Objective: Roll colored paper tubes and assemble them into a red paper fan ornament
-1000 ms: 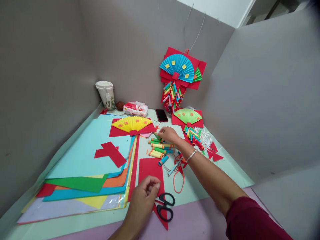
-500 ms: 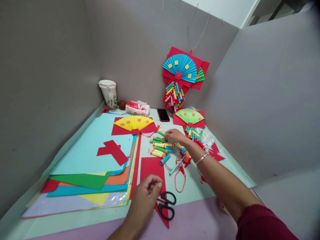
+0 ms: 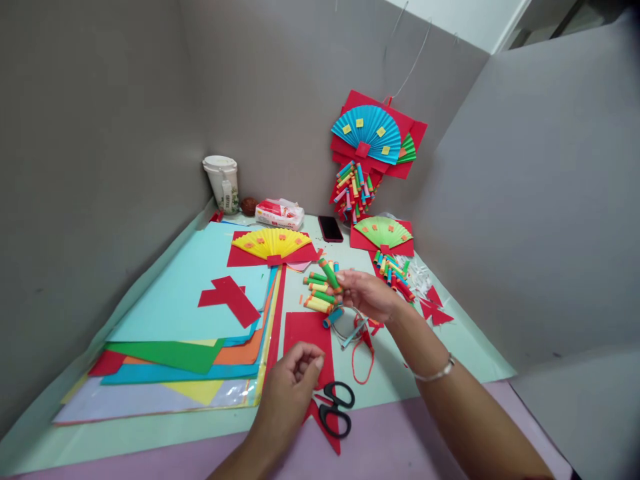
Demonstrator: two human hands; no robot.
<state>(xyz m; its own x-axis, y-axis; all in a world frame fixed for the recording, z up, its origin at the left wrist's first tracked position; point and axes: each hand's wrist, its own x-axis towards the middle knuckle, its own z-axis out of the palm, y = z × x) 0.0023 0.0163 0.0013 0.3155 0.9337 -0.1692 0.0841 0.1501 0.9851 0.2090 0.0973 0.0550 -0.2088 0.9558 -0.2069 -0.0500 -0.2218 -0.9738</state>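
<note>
My right hand [image 3: 367,293] holds a green paper roll [image 3: 330,274] by its orange-banded end, lifted just above a pile of coloured paper rolls [image 3: 317,298] on the table. My left hand [image 3: 293,383] rests on a red paper strip [image 3: 307,340] near the front edge, fingers curled, and seems to pinch something thin and red; I cannot tell what. Black scissors [image 3: 335,407] lie just right of that hand. A loop of red string [image 3: 361,360] lies below my right hand.
A stack of coloured paper sheets [image 3: 185,327] with red cut pieces fills the left. A yellow fan [image 3: 273,243], a green fan [image 3: 383,232] and a hanging blue fan [image 3: 367,133] are behind. A phone [image 3: 331,228], tissue pack [image 3: 279,213] and cup [image 3: 223,180] stand at the back wall.
My right hand drew back from the pile toward me, lifting one green roll off it. The left hand stayed on the red strip.
</note>
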